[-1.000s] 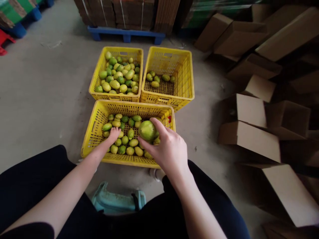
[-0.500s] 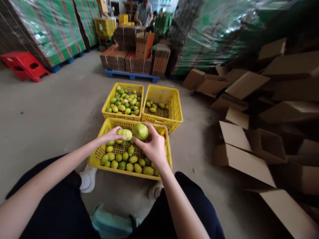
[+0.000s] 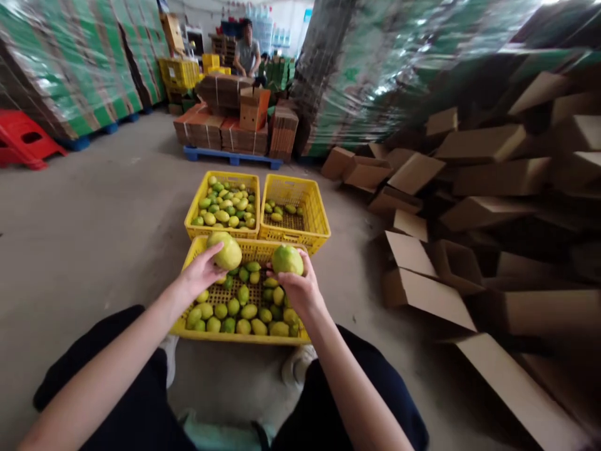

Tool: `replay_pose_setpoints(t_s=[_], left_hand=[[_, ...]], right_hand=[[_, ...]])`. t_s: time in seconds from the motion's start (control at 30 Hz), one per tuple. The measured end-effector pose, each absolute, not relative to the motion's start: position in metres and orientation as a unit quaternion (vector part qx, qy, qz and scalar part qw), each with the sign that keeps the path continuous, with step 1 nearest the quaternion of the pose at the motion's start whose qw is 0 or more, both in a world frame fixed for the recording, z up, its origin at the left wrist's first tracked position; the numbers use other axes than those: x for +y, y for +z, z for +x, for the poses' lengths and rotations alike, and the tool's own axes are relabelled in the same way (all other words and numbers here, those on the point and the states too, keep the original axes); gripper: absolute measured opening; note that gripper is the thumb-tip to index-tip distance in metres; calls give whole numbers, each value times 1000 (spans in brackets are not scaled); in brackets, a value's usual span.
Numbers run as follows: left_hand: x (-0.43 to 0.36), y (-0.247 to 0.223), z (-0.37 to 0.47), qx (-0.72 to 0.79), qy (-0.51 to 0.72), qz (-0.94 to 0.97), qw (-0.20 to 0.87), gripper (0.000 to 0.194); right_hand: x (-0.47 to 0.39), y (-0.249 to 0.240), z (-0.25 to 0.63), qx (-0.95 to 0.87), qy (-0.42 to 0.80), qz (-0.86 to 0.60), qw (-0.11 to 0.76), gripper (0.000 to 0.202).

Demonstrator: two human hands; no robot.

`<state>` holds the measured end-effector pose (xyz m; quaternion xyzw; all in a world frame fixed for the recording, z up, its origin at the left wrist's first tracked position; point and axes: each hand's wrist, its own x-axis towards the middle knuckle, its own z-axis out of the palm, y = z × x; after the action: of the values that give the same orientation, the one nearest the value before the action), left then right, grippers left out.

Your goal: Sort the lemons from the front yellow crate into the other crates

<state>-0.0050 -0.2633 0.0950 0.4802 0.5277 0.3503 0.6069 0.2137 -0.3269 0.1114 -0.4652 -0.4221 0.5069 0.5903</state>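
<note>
My left hand (image 3: 203,270) is closed round a yellow-green lemon (image 3: 225,252), held above the near yellow crate (image 3: 244,339). In my right hand (image 3: 303,283) is a greener lemon (image 3: 287,260), held up over the right part of the same crate. The two lemons are apart from each other. Below them, many yellow and green lemons (image 3: 248,311) lie in the crate, mostly along its near side and right side, with bare slotted floor in the middle. Part of the crate's far rim is hidden behind my hands.
Behind stand a well-filled crate of lemons (image 3: 189,219) and a crate with several lemons (image 3: 323,213). Loose cardboard boxes (image 3: 432,300) are heaped at right. Flattened cartons (image 3: 244,134) sit on a blue pallet (image 3: 235,158); a person (image 3: 247,53) is beyond. A red stool (image 3: 28,141) is left.
My hands have moved apart. The left lemon has been raised and the right one has shifted right and turned. The view has swung slightly right and up.
</note>
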Motion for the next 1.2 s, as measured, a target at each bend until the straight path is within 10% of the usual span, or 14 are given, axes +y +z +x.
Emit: replay_pose_setpoints(t_s=[0.67,1.2], left_hand=[[-299,125,-13,462,508,664,296,63],[-297,125,-9,392,550,579,457,69]], right_hand=[[-319,129,201,-708,111,-443,540,52],[-313,121,192,-653,225,-437,576,53]])
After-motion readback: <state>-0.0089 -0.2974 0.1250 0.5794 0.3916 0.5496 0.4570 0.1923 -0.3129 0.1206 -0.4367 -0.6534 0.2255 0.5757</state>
